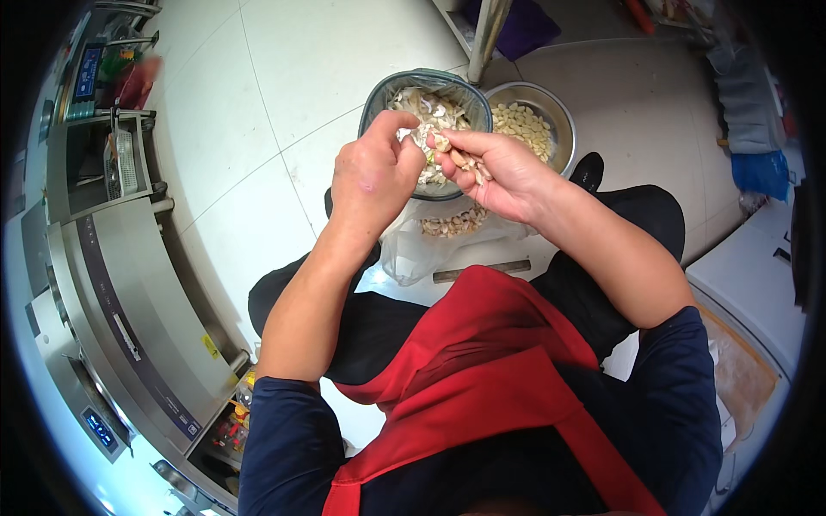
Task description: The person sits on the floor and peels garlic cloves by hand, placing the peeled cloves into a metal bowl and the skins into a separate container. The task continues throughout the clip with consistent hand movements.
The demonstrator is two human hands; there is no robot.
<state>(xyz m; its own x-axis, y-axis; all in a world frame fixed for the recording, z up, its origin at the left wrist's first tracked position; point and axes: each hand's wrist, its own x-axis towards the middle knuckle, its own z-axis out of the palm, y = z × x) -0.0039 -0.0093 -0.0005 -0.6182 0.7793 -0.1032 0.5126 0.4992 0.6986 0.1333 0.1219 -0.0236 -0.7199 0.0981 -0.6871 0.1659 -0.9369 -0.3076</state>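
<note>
My right hand (510,169) holds several garlic cloves (459,158) in its curled fingers, one of them pinched between thumb and forefinger. Facing it, my left hand (377,171) is bent, thumb and forefinger close together; whether anything lies between them is hard to make out. Both hands are over a dark-rimmed bin (421,72) lined with a clear bag, with pale garlic skins (445,111) inside. Beside the bin on the right stands a steel bowl (568,129) of peeled cloves (521,124). Nearer my lap, a clear plastic bag (413,248) holds unpeeled cloves (455,223).
A metal table leg (485,45) stands just behind the bin and bowl. Stainless steel kitchen equipment (151,277) lines the left side. My knees, in black trousers (645,216), flank the bag. A white cabinet (742,271) is at right, on the tiled floor (310,58).
</note>
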